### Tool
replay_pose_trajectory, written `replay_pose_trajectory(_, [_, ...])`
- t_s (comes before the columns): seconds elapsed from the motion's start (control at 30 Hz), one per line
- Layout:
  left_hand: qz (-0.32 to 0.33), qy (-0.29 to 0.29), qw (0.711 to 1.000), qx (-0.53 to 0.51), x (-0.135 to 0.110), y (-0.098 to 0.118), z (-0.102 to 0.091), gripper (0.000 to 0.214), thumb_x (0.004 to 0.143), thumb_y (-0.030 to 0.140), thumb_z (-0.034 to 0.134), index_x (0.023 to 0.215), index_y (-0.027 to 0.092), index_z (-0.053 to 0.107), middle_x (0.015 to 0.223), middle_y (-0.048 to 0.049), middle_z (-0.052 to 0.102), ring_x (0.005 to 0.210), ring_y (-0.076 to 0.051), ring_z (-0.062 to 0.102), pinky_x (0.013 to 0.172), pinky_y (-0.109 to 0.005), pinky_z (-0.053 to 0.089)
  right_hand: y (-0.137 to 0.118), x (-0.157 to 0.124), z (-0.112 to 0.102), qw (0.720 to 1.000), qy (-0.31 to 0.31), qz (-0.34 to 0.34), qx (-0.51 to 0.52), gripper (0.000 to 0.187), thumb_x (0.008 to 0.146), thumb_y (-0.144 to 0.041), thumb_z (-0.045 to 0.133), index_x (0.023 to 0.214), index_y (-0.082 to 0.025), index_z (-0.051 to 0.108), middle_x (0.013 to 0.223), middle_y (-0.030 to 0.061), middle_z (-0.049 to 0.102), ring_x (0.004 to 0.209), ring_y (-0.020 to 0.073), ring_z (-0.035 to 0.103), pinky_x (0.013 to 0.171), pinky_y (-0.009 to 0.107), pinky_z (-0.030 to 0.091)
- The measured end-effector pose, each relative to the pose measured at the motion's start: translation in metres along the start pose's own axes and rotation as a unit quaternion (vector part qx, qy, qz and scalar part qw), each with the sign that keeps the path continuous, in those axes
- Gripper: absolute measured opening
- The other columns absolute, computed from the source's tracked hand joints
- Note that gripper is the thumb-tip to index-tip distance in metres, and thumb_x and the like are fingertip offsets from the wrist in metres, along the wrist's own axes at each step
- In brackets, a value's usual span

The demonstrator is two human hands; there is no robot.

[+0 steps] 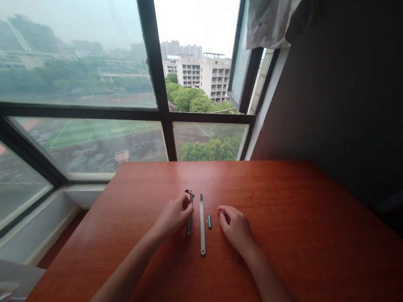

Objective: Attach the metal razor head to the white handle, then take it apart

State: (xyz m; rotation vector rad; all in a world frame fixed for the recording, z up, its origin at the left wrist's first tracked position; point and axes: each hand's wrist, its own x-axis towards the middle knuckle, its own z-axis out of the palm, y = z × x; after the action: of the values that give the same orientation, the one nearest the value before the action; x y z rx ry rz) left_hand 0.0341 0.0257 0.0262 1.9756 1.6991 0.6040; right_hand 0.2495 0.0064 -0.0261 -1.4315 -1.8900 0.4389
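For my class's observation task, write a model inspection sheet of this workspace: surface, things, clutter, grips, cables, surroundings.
Surface: brown table
Things: slim metallic tool; long pale stick; small green piece right of the stick
Clutter: nothing seen
Grips: left grip holds the tool; right grip loosely curled, apart from the piece, nothing seen in it
Cables: possible white cord, lower left, unclear
Surroundings: window ahead, hanging grey cloth, dark wall at right

Left grip [176,214] on slim tool [189,225]; right grip [235,226] near green piece [209,221].

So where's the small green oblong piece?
In the head view, the green piece lies on the red wooden table, right of the long grey strip.
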Motion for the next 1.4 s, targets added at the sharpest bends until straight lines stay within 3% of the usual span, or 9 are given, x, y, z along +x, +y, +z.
replay_pose_trajectory(0.07, [0.027, -0.015, 0.990, -0.141, -0.004, -0.002, 0.000, 0.013, 0.084, 0.029, 0.047, 0.076, 0.019, 0.051, 0.072, -0.0003, 0.061, 0.068, -0.016, 0.058, 0.063, -0.025, 0.041, 0.000, 0.000, -0.001, 1.000, 0.000, -0.002, 0.004, 0.023, 0.085, -0.016, 0.047, 0.095, -0.020, 0.068, 0.095, 0.0053, 0.071, 0.086, 0.0193, 0.066, 0.082, 0.029, 0.048])
replay_pose_trajectory(0.13, [0.021, -0.042, 0.958, -0.282, -0.009, -0.002, 0.004, 0.016, 0.086, 0.035, 0.046, 0.082, 0.020, 0.048, 0.071, 0.0004, 0.059, 0.066, -0.016, 0.060, 0.062, -0.025, 0.044, -0.001, -0.001, -0.001, 1.000, 0.000, -0.002, 0.012, 0.023, 0.085, -0.016, 0.047, 0.096, -0.019, 0.068, 0.096, 0.0059, 0.071, 0.086, 0.0198, 0.066, 0.082, 0.030, 0.048])
replay_pose_trajectory(0.23, [-0.002, -0.070, 0.923, -0.378, -0.018, 0.001, 0.011, 0.022, 0.088, 0.041, 0.044, 0.086, 0.019, 0.047, 0.068, 0.0015, 0.055, 0.060, -0.014, 0.057, 0.058, -0.025, 0.044, -0.003, -0.002, -0.002, 0.999, 0.003, -0.001, 0.037, 0.023, 0.084, -0.018, 0.049, 0.097, -0.018, 0.068, 0.094, 0.0068, 0.071, 0.085, 0.0202, 0.065, 0.080, 0.031, 0.049])
replay_pose_trajectory(0.4, [0.033, -0.066, 0.916, -0.395, -0.027, 0.002, 0.018, 0.027, 0.089, 0.042, 0.048, 0.092, 0.017, 0.055, 0.066, 0.0035, 0.047, 0.058, -0.010, 0.044, 0.055, -0.020, 0.037, -0.010, -0.004, -0.004, 0.986, -0.023, 0.022, 0.161, 0.023, 0.086, -0.024, 0.052, 0.103, -0.018, 0.066, 0.085, 0.0047, 0.067, 0.073, 0.0173, 0.061, 0.067, 0.027, 0.048])
replay_pose_trajectory(0.57, [0.005, -0.088, 0.912, -0.401, -0.033, 0.006, 0.018, 0.039, 0.087, 0.050, 0.050, 0.080, 0.013, 0.061, 0.060, 0.0032, 0.046, 0.051, -0.009, 0.035, 0.047, -0.020, 0.026, -0.017, -0.006, -0.004, 0.928, -0.091, 0.051, 0.358, 0.040, 0.086, -0.031, 0.058, 0.124, -0.021, 0.054, 0.085, 0.0009, 0.059, 0.069, 0.0135, 0.058, 0.061, 0.024, 0.045])
replay_pose_trajectory(0.77, [-0.025, -0.111, 0.904, -0.412, -0.035, 0.020, 0.015, 0.053, 0.077, 0.063, 0.054, 0.056, 0.014, 0.054, 0.049, 0.0041, 0.040, 0.046, -0.008, 0.030, 0.045, -0.022, 0.018, -0.024, -0.007, -0.011, 0.876, -0.143, 0.050, 0.459, 0.044, 0.081, -0.035, 0.066, 0.122, -0.023, 0.055, 0.092, 0.0022, 0.059, 0.075, 0.0131, 0.056, 0.065, 0.024, 0.045])
replay_pose_trajectory(0.93, [-0.047, -0.143, 0.889, -0.432, -0.036, 0.019, 0.018, 0.057, 0.077, 0.068, 0.049, 0.060, 0.014, 0.054, 0.049, 0.0038, 0.039, 0.047, -0.008, 0.028, 0.044, -0.022, 0.014, -0.025, -0.008, -0.016, 0.872, -0.151, 0.065, 0.460, 0.042, 0.079, -0.037, 0.069, 0.117, -0.022, 0.059, 0.084, 0.0016, 0.062, 0.074, 0.0139, 0.055, 0.066, 0.026, 0.045])
replay_pose_trajectory(1.17, [-0.044, -0.155, 0.890, -0.427, -0.036, 0.020, 0.014, 0.057, 0.076, 0.069, 0.051, 0.055, 0.016, 0.046, 0.048, 0.0051, 0.034, 0.046, -0.007, 0.025, 0.044, -0.023, 0.013, -0.025, -0.009, -0.015, 0.868, -0.148, 0.055, 0.470, 0.043, 0.077, -0.037, 0.071, 0.115, -0.021, 0.061, 0.087, 0.0024, 0.062, 0.079, 0.0151, 0.057, 0.072, 0.028, 0.046])
replay_pose_trajectory(1.4, [-0.054, -0.140, 0.895, -0.420, -0.037, 0.019, 0.016, 0.054, 0.075, 0.064, 0.055, 0.056, 0.014, 0.051, 0.049, 0.0052, 0.034, 0.046, -0.007, 0.023, 0.045, -0.023, 0.012, -0.024, -0.010, -0.014, 0.879, -0.140, 0.060, 0.452, 0.045, 0.076, -0.037, 0.071, 0.116, -0.019, 0.061, 0.079, 0.0000, 0.058, 0.071, 0.0123, 0.054, 0.063, 0.024, 0.043])
